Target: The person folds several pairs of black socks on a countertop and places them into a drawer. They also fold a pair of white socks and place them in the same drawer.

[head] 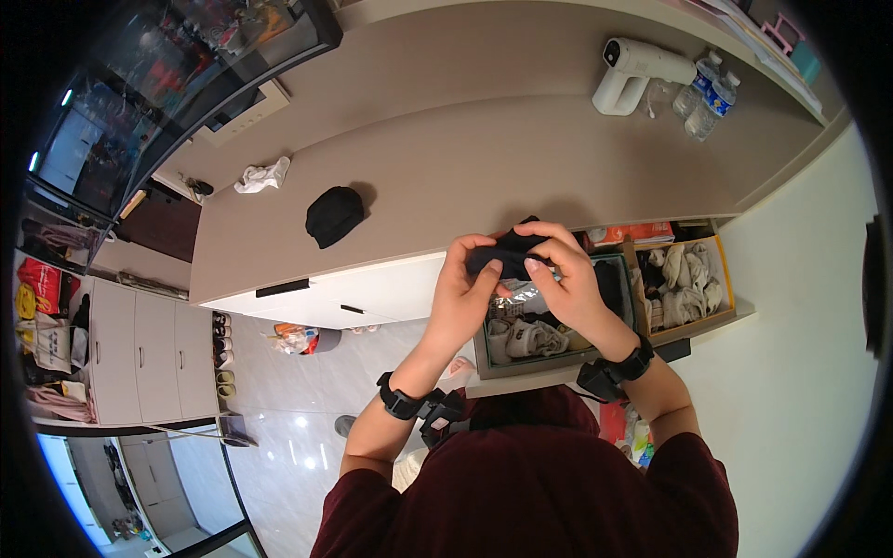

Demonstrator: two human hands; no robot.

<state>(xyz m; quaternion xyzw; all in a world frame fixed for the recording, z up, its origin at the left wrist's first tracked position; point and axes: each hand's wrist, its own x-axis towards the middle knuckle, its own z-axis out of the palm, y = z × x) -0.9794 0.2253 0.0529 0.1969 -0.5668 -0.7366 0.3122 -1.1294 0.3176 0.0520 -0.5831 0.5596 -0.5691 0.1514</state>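
My left hand (469, 282) and my right hand (564, 272) hold a dark piece of cloth (513, 257) between them, with thumbs and fingers on it. It looks like a sock, but its full shape is partly hidden by the fingers. Below them an open drawer (518, 383) juts out. In it a green-edged box (631, 296) bears folded socks (536, 340) and clear plastic, and a yellow-edged box (727, 279) at the right bears rolled light and dark socks (687, 279). A black folded cloth item (335, 216) lies on the countertop to the left.
The countertop (432, 160) bears a white crumpled cloth (263, 175) at the left, and a white handheld device (638, 73) and two plastic bottles (711, 104) at the back right. A bin (328, 340) stands on the floor beyond the cabinet. A wall (788, 349) borders the right side.
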